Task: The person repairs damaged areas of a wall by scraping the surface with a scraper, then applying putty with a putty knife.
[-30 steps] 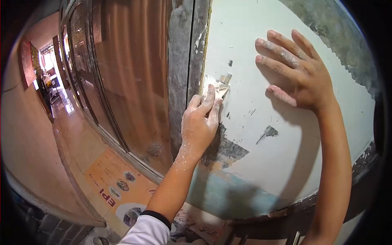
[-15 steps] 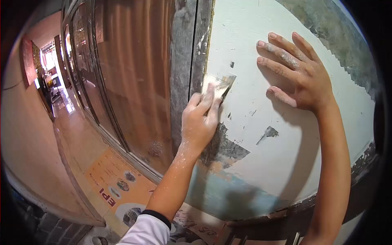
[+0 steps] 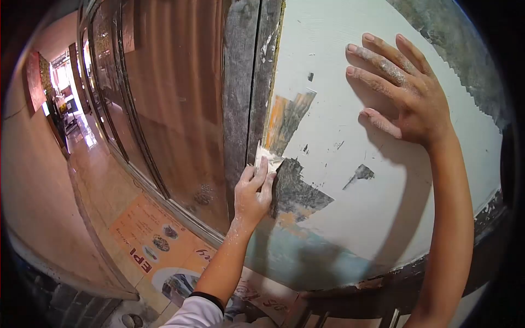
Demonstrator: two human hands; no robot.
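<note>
My left hand [image 3: 253, 197] is closed around a flat putty knife [image 3: 271, 162] smeared with white, its fingers pressed along the tool. The blade rests against the left edge of a white-coated panel [image 3: 328, 126], beside a dark wooden frame. Just above the blade is a bare patch [image 3: 289, 121] showing grey and orange; a darker grey patch [image 3: 299, 191] lies to its lower right. With fingers spread, my right hand [image 3: 413, 98] is laid on the white surface at upper right, holding nothing. White dust coats the fingers of both hands.
Left of the frame [image 3: 240, 98] stands a glass door [image 3: 175, 98] with a brown curtain behind it. An orange printed banner [image 3: 145, 235] covers part of the floor. Farther left, a tiled passage [image 3: 90, 158] runs beside a wall [image 3: 38, 180].
My left hand has slid the putty knife down along the panel's left edge, and the grey and orange strip above it now shows. My right hand stays on the panel.
</note>
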